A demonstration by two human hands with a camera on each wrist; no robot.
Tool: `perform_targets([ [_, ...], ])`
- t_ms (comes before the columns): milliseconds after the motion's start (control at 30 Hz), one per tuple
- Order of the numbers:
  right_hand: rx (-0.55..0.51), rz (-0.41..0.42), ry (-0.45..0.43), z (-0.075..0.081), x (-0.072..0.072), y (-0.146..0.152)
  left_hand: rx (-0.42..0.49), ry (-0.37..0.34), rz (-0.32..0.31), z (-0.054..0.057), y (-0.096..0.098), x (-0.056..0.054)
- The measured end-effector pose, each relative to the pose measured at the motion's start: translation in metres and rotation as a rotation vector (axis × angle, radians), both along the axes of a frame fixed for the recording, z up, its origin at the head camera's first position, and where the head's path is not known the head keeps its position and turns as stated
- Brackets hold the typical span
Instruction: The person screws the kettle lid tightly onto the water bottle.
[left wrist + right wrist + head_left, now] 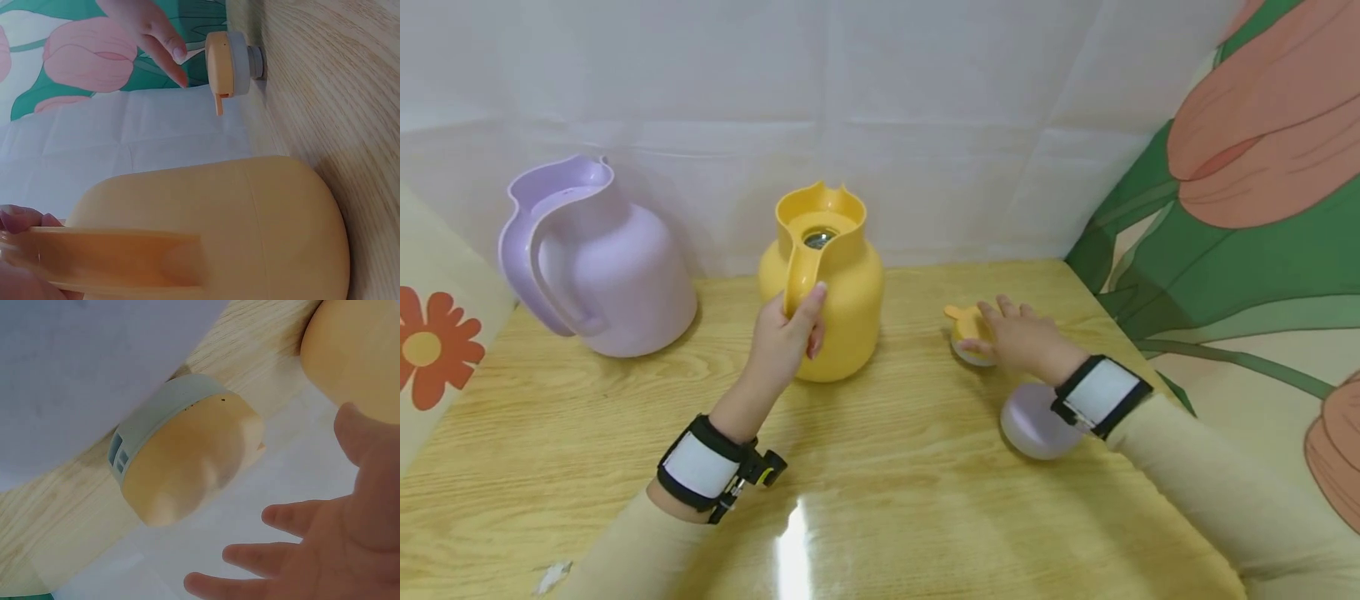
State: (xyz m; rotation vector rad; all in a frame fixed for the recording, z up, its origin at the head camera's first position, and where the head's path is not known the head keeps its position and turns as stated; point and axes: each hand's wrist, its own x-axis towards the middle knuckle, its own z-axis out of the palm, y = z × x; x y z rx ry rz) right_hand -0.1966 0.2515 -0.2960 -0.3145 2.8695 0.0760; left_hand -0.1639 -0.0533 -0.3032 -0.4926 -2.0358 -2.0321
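A yellow vacuum jug stands upright on the table, its top without a lid and its round mouth showing. My left hand grips the jug's handle. To the right lies a yellow lid with a grey-white underside, a small tab sticking out at its left. Above that lid hovers my right hand, fingers spread and fairly straight. A gap between hand and lid shows in both wrist views. Nearer to me, below the right wrist, sits a round lilac lid.
A lilac jug stands at the back left of the wooden table. White sheeting hangs behind the table, and cloth with large printed flowers hangs along the right side.
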Motion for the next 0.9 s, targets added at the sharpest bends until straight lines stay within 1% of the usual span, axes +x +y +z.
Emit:
perform_targets([
  [267, 0.014, 0.001, 0.003, -0.002, -0.007, 0.003, 0.008, -0.005, -0.015, -0.001, -0.002, 0.005],
  [533, 0.012, 0.012, -0.025, -0.004, -0.013, 0.004, -0.017, 0.004, -0.018, -0.002, -0.004, 0.010],
  [767, 0.006, -0.022, -0.057, -0.005, -0.019, 0.004, -0.007, 0.011, -0.030, -0.002, -0.005, 0.014],
  [900, 0.010, -0.026, -0.072, -0.004, -0.020, 0.005, -0.004, 0.005, -0.033, -0.003, -0.006, 0.016],
])
